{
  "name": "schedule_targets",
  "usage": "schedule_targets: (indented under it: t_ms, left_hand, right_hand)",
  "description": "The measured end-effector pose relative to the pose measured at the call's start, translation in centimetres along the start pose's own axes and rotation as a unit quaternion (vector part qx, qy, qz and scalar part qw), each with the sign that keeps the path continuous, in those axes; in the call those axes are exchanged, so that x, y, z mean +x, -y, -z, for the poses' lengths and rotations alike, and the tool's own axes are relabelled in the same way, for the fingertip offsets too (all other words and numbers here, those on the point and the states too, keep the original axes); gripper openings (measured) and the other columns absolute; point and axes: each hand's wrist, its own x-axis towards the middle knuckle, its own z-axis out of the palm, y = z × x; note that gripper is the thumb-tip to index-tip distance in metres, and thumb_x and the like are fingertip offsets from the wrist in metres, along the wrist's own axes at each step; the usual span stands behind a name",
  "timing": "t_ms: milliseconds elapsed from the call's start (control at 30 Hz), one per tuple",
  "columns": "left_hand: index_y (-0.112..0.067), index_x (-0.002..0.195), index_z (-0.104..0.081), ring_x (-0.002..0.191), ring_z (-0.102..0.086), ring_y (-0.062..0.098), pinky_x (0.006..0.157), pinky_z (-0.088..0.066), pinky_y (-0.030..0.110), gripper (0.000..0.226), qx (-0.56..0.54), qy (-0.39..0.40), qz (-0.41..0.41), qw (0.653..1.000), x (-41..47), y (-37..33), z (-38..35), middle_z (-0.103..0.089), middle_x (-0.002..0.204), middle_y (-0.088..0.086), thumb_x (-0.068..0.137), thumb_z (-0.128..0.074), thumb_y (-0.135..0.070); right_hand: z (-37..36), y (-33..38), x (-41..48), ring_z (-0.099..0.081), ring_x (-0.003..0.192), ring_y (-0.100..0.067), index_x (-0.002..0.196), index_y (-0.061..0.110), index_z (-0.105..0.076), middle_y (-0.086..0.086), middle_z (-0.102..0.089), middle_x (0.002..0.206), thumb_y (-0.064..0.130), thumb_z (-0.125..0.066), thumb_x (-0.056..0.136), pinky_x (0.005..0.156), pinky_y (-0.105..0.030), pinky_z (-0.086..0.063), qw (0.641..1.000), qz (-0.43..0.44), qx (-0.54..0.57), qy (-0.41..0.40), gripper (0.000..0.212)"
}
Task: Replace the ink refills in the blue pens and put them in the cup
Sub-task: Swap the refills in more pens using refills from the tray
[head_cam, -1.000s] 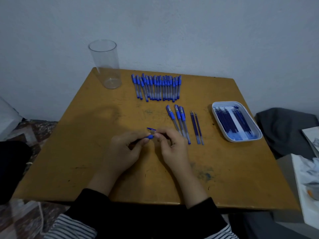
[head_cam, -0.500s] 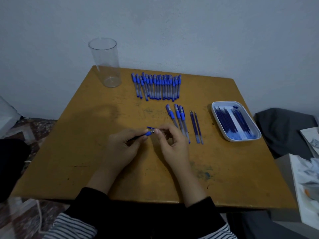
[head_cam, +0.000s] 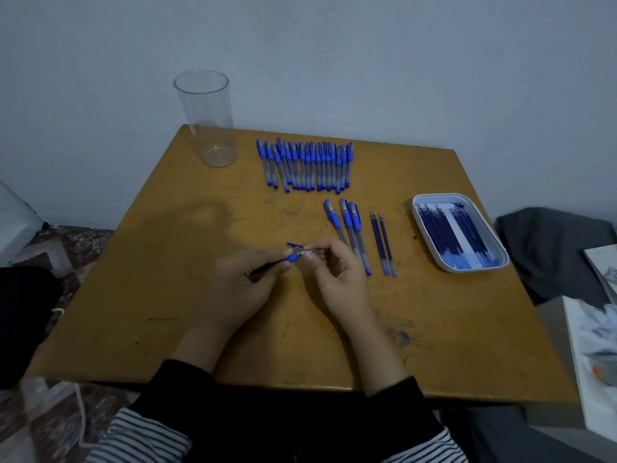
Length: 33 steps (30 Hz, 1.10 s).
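- The left hand (head_cam: 243,289) is curled around a pen (head_cam: 289,257), gripping its barrel just behind the blue grip, with the front end pointing to the right.
- The right hand (head_cam: 337,279) faces it, thumb and forefinger pinched on the thin point sticking out of that same pen, and the other fingers loosely curled.
- Both hands hover low over the middle of the table (head_cam: 167,279), and the black sleeves (head_cam: 187,389) reach in from the near edge.
- A small blue cap (head_cam: 294,244) lies on the table just behind the fingertips.
- Just right of the right hand lie three pens (head_cam: 347,225) side by side, their lower ends partly hidden by its fingers.
- Beside those, further right, two loose refills (head_cam: 380,242) lie parallel to them.
- Near the right edge sits a white tray (head_cam: 444,196) holding a heap of dark blue spare refills (head_cam: 444,228).
- Toward the back, a tight row of pens (head_cam: 305,165) lies with caps pointing at the wall.
- The clear cup (head_cam: 208,121) stands upright at the back left corner, with no pens inside.
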Motion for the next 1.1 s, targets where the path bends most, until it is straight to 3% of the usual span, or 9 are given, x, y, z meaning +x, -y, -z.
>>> schedule_targets:
  t_ms: [67, 167, 300, 467, 633, 700, 800, 967, 1100]
  left_hand:
    - [-0.009, 0.102, -0.079, 0.092, -0.067, -0.01, 0.083, -0.047, 0.007, 0.023, -0.001, -0.002, -0.002, 1.0, 0.02, -0.02, -0.02, -0.074, 0.1, -0.008, 0.08, -0.081, -0.002]
    - [-0.009, 0.102, -0.08, 0.093, -0.068, -0.006, 0.082, -0.05, 0.011, 0.021, 0.002, 0.013, -0.013, 1.0, 0.11, 0.01, -0.03, -0.075, 0.099, -0.007, 0.081, -0.08, -0.006]
    - [-0.01, 0.102, -0.08, 0.093, -0.07, -0.003, 0.084, -0.053, 0.016, 0.02, 0.002, 0.007, -0.014, 1.0, 0.08, 0.11, -0.01, -0.075, 0.101, -0.011, 0.082, -0.078, -0.01]
    - [-0.012, 0.104, -0.08, 0.095, -0.069, -0.004, 0.085, -0.051, 0.013, 0.022, 0.01, 0.024, -0.013, 1.0, 0.09, -0.02, 0.13, -0.075, 0.102, -0.011, 0.083, -0.081, -0.005]
    - [-0.012, 0.103, -0.08, 0.093, -0.069, -0.003, 0.084, -0.052, 0.015, 0.019, 0.008, 0.012, -0.011, 1.0, 0.03, 0.28, 0.04, -0.076, 0.102, -0.008, 0.084, -0.078, -0.011]
    - [-0.013, 0.103, -0.08, 0.093, -0.069, -0.004, 0.083, -0.051, 0.013, 0.02, 0.012, 0.011, -0.013, 1.0, -0.03, 0.25, 0.05, -0.075, 0.102, -0.01, 0.084, -0.08, -0.008]
    - [-0.012, 0.104, -0.08, 0.094, -0.07, -0.002, 0.083, -0.052, 0.015, 0.023, 0.016, 0.024, -0.011, 1.0, -0.01, 0.15, 0.08, -0.077, 0.102, -0.006, 0.083, -0.081, -0.004]
    - [-0.012, 0.103, -0.08, 0.095, -0.069, -0.005, 0.085, -0.049, 0.013, 0.022, 0.015, 0.012, -0.021, 1.0, 0.02, 0.3, -0.02, -0.073, 0.103, -0.014, 0.083, -0.081, -0.005]
    - [-0.012, 0.104, -0.08, 0.096, -0.069, -0.004, 0.086, -0.051, 0.015, 0.021, 0.02, 0.02, -0.028, 0.999, 0.08, 0.08, -0.14, -0.074, 0.104, -0.01, 0.084, -0.078, -0.01]
  right_hand:
    - [0.07, 0.03, -0.01, -0.061, 0.086, -0.007, 0.095, 0.022, -0.064, 0.016, -0.063, 0.088, 0.004, -0.061, 0.093, 0.078, -0.019, -0.047, 1.0, -0.007, 0.009, 0.015, 0.018]
    - [0.33, 0.05, -0.11, -0.062, 0.091, -0.015, 0.097, 0.015, -0.064, 0.003, -0.065, 0.093, 0.001, -0.057, 0.093, 0.081, -0.024, -0.049, 0.999, -0.006, 0.035, 0.029, 0.016]
    - [0.2, 0.29, -0.23, -0.064, 0.095, -0.02, 0.106, 0.01, -0.065, -0.006, -0.067, 0.099, 0.006, -0.065, 0.093, 0.083, -0.025, -0.052, 0.996, -0.031, 0.08, 0.013, 0.013]
    - [0.12, 0.01, 0.02, -0.06, 0.083, -0.005, 0.095, 0.02, -0.065, 0.016, -0.063, 0.086, 0.005, -0.063, 0.094, 0.076, -0.019, -0.048, 0.999, -0.036, 0.032, 0.02, 0.015]
    - [0.09, 0.17, -0.12, -0.062, 0.089, -0.016, 0.104, 0.019, -0.064, -0.002, -0.067, 0.097, 0.013, -0.069, 0.091, 0.079, -0.027, -0.052, 0.996, -0.05, 0.069, 0.014, 0.015]
    - [0.12, -0.01, -0.07, -0.06, 0.084, -0.011, 0.098, 0.02, -0.065, 0.007, -0.065, 0.089, 0.016, -0.067, 0.093, 0.076, -0.025, -0.05, 0.998, -0.057, 0.039, 0.01, 0.006]
    - [0.04, -0.12, -0.07, -0.06, 0.084, -0.008, 0.094, 0.025, -0.063, 0.015, -0.063, 0.086, 0.008, -0.063, 0.094, 0.077, -0.023, -0.047, 0.998, -0.051, 0.021, 0.02, 0.017]
    - [-0.03, 0.16, -0.15, -0.065, 0.092, -0.02, 0.108, 0.015, -0.062, -0.007, -0.068, 0.1, 0.012, -0.07, 0.091, 0.08, -0.026, -0.053, 0.994, -0.075, 0.076, 0.008, 0.019]
    - [-0.17, -0.14, -0.05, -0.058, 0.077, -0.008, 0.095, 0.014, -0.065, 0.003, -0.063, 0.083, 0.021, -0.068, 0.093, 0.071, -0.023, -0.049, 0.997, -0.079, 0.012, -0.003, 0.008]
